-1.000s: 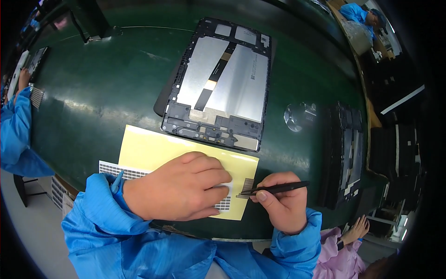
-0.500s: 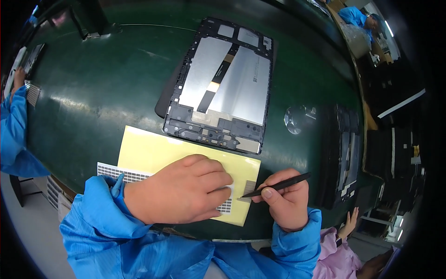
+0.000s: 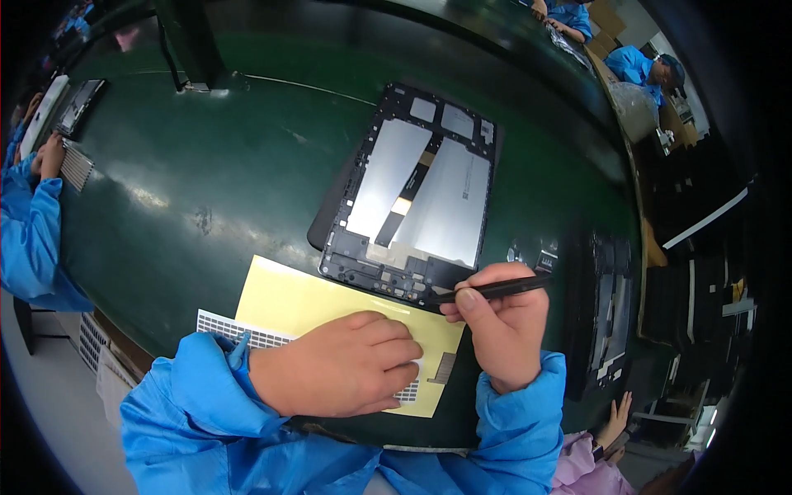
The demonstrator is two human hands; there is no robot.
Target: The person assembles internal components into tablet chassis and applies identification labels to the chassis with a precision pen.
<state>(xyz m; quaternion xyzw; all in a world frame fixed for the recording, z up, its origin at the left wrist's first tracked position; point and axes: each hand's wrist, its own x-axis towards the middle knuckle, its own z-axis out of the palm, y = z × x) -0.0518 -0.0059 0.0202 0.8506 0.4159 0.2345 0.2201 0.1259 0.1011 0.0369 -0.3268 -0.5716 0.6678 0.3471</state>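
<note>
My left hand (image 3: 338, 367) lies palm down, fingers loosely extended, over a yellow sheet (image 3: 293, 293) and a white sheet of small dark rectangular stickers (image 3: 216, 322). Between my right hand's (image 3: 510, 330) thumb and fingers are slim black tweezers (image 3: 513, 287). Their tip is at the lower right edge of an opened tablet (image 3: 445, 214), with black frame, silver panel and dark ribbon cable; whether it touches, I cannot tell. A small grey sticker patch (image 3: 444, 368) is on the yellow sheet's right side.
The tablet rests on a dark plate (image 3: 330, 216) on the green table (image 3: 206, 165). A clear round film (image 3: 516, 249) and a stack of dark tablet parts (image 3: 606, 305) are to the right. Co-workers' sleeves (image 3: 37, 239) and a hand (image 3: 615, 419) show at both sides.
My right hand has carried the tweezers up from the grey sticker patch to the tablet's lower edge. My left hand stays on the sheets. The whole view has shifted.
</note>
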